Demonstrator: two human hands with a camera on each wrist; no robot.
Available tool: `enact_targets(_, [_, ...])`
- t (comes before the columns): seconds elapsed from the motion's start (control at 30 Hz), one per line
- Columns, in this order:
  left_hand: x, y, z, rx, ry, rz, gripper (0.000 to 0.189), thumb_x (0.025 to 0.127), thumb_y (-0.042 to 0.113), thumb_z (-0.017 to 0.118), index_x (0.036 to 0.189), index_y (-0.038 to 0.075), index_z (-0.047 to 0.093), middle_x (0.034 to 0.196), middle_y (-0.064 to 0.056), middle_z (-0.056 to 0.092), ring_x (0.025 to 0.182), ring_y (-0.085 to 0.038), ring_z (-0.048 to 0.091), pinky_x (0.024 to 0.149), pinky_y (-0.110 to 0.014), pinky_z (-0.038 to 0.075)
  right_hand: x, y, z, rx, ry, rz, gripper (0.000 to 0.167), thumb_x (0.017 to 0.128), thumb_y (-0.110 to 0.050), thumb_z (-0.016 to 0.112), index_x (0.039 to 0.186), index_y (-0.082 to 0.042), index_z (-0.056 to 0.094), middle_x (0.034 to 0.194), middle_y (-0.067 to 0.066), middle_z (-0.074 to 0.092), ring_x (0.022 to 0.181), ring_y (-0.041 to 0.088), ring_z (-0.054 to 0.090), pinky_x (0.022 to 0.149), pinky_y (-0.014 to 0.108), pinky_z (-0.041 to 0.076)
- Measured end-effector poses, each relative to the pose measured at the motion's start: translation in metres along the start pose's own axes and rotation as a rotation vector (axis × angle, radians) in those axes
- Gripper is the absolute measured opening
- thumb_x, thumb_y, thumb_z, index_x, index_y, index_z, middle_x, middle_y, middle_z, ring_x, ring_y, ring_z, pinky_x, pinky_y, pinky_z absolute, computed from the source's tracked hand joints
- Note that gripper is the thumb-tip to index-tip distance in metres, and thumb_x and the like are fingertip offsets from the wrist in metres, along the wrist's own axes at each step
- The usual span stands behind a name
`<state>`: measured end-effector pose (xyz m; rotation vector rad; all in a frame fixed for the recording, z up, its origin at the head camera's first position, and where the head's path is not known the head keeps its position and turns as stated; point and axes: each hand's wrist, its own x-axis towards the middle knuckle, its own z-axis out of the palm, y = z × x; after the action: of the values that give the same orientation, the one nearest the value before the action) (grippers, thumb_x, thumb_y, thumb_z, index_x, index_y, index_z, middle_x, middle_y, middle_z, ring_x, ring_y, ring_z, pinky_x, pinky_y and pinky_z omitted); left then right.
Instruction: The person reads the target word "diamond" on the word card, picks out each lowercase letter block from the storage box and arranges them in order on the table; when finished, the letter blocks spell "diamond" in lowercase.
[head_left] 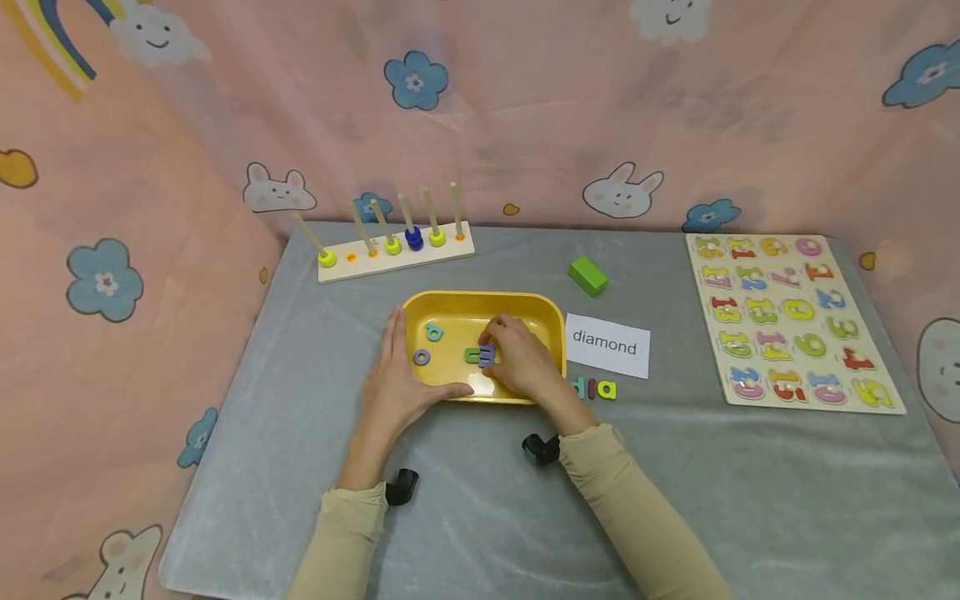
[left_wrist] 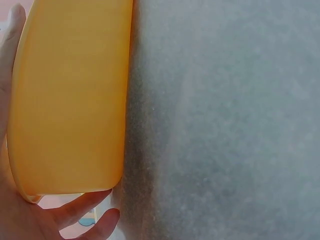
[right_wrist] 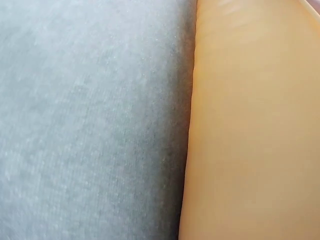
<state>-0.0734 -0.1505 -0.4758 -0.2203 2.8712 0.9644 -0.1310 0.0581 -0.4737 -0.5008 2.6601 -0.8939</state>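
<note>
A yellow tray (head_left: pixel 484 297) lies in the middle of the table. My left hand (head_left: pixel 397 375) holds its near left corner, fingers along the outer end wall and thumb over the front rim; the left wrist view shows fingertips (left_wrist: pixel 105 220) at that wall. Inside, my right hand (head_left: pixel 519 354) pinches a purple letter m (head_left: pixel 487 356), which sits against a green letter (head_left: pixel 472 356) with two legs. A teal letter (head_left: pixel 434 332) and a purple letter o (head_left: pixel 422 357) lie in the tray's left part. The right wrist view has only the tray wall (right_wrist: pixel 250 125) and the tablecloth, without the hand.
Right of the tray lie a card reading "diamond" (head_left: pixel 607 346) and a row of letters (head_left: pixel 592 389) partly behind the right wrist. A green block (head_left: pixel 588 276) is behind the card. A peg board (head_left: pixel 397 260) with rings stands back left; a number puzzle (head_left: pixel 795 325) lies far right.
</note>
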Motion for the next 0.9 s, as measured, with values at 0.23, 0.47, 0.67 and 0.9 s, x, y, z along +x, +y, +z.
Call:
enact_targets(0.23, [0.0, 0.0, 0.0, -0.02, 0.007, 0.005, 0.155, 0.061, 0.071, 0.095, 0.173, 0.024, -0.002, 0.181, 0.002, 0.003, 0.151, -0.04, 0.043, 0.109, -0.067, 0.046, -0.004, -0.003, -0.007, 0.03, -0.003, 0.009, 0.033, 0.089, -0.01, 0.085, 0.119, -0.005, 0.072, 0.123, 0.012, 0.066, 0.113, 0.03, 0.06, 0.101, 0.046, 0.053])
enact_targets(0.47, [-0.001, -0.001, 0.001, -0.04, 0.013, 0.0, 0.155, 0.06, 0.068, 0.097, 0.173, 0.023, 0.001, 0.181, 0.002, 0.004, 0.152, -0.041, 0.041, 0.113, -0.067, 0.044, -0.021, -0.005, -0.025, 0.279, 0.106, -0.071, 0.035, 0.091, 0.002, 0.08, 0.124, -0.002, 0.072, 0.107, 0.014, 0.07, 0.092, 0.027, 0.065, 0.086, 0.04, 0.058])
enact_targets(0.67, [0.0, -0.001, 0.0, -0.037, 0.0, -0.008, 0.156, 0.06, 0.072, 0.095, 0.172, 0.026, -0.003, 0.181, 0.003, 0.001, 0.152, -0.042, 0.042, 0.113, -0.067, 0.044, -0.042, 0.001, -0.048, 0.39, 0.201, -0.11, 0.038, 0.099, 0.002, 0.069, 0.136, -0.007, 0.073, 0.118, 0.014, 0.07, 0.105, 0.028, 0.066, 0.096, 0.048, 0.059])
enact_targets(0.9, [0.0, -0.002, 0.001, -0.019, 0.009, -0.005, 0.157, 0.058, 0.074, 0.094, 0.173, 0.026, -0.002, 0.181, 0.005, 0.003, 0.138, -0.041, 0.054, 0.098, -0.06, 0.053, -0.07, 0.021, -0.074, 0.4, 0.294, -0.06, 0.039, 0.103, 0.003, 0.064, 0.141, -0.004, 0.065, 0.118, 0.017, 0.066, 0.102, 0.027, 0.068, 0.085, 0.01, 0.053])
